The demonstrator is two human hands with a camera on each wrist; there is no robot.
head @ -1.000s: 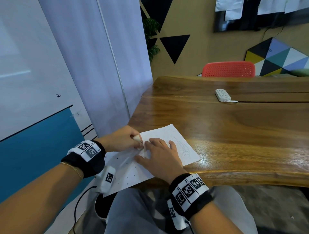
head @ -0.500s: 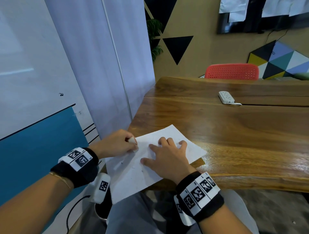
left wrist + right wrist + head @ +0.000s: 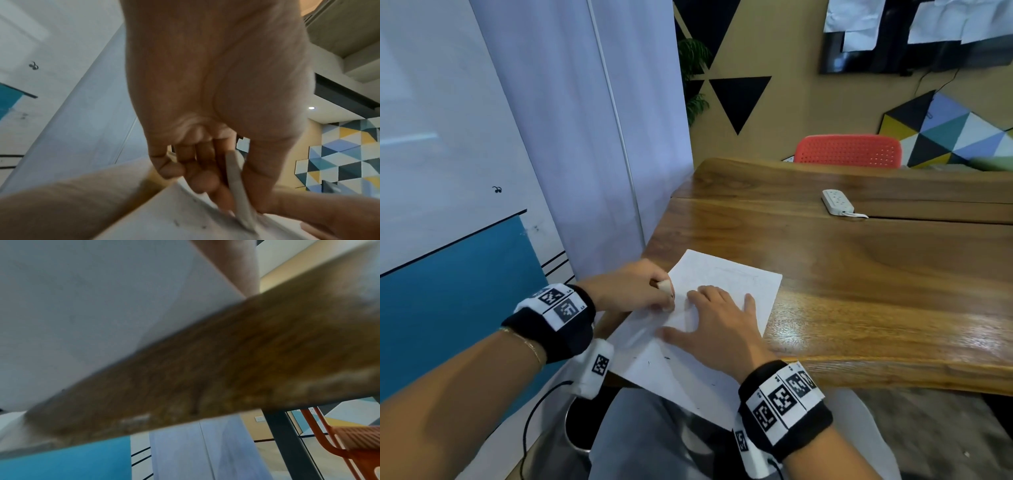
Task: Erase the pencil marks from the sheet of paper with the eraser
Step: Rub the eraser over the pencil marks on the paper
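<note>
I had my left hand (image 3: 630, 287) curled around the eraser (image 3: 665, 285), pinching it between thumb and fingers. In the left wrist view the eraser (image 3: 238, 191) ran as a pale flat strip down past my fingertips (image 3: 203, 180), its lower end pressed against the sheet of paper (image 3: 726, 274). Its upper end poked out of the top of my fist in the head view.

My right hand (image 3: 717, 329) lay just beside the left, to its right, palm down with the fingers straight and spread, pressing on the sheet. The eraser sat between the two hands, close to my right index fingertip; I could not tell whether they touched.

The sheet stretched forward from under both hands across the near corner of the wooden table (image 3: 859, 274), and its near part hung past the table edge below my right wrist. A few dark specks (image 3: 666, 358) lay on the paper nearer than my right thumb. Faint pencil marks (image 3: 736, 272) showed beyond my right fingers.

The right wrist view was blurred, showing only the sheet (image 3: 92, 305) and the table edge (image 3: 205, 369).
</note>
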